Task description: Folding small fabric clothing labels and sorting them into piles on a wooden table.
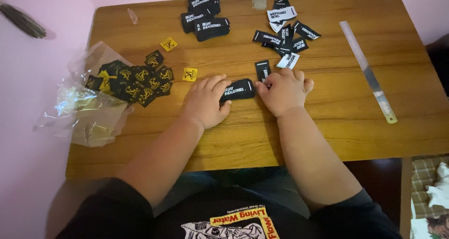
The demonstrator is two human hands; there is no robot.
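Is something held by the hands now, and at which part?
Yes: a small stack of black labels, pressed between the left hand and the right hand, one at each short end, on the table.

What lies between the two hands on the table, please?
A small stack of black fabric labels lies between the left hand and right hand, touching both, in the head view.

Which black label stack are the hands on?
The small stack at table centre, pinched between left hand and right hand; the far stacks lie untouched.

A wooden worktop (pixel 327 122) carries black label stacks (pixel 206 15), loose black and white labels (pixel 285 30), yellow-printed tags (pixel 135 82), a clear plastic bag (pixel 89 108) and a metal ruler (pixel 368 71)
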